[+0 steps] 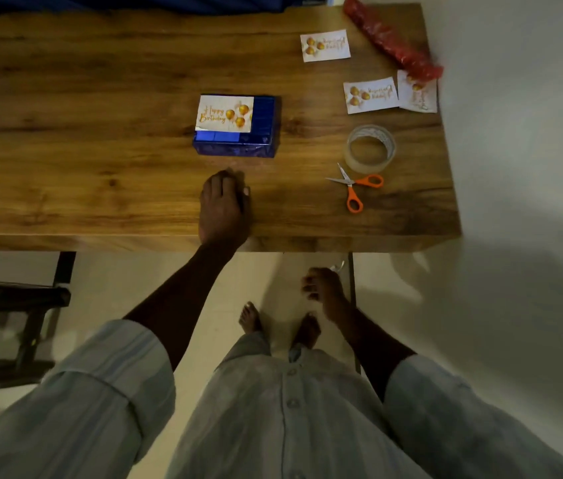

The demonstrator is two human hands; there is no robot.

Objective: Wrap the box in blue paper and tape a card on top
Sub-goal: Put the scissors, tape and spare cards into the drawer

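A box wrapped in shiny blue paper (260, 133) stands in the middle of the wooden table (100, 98). A white "Happy Birthday" card (223, 113) with gold balloons lies on its top, toward the left. My left hand (223, 205) rests on the table just in front of the box, apart from it, fingers lying flat. My right hand (323, 288) hangs below the table edge with fingers curled; a small clear scrap, perhaps tape (337, 267), sticks up from it.
A clear tape roll (370, 148) and orange-handled scissors (356, 188) lie right of the box. Three spare birthday cards (325, 45) (370, 95) (416, 93) and a red paper roll (390, 38) sit at the far right. A dark chair (14, 305) stands left.
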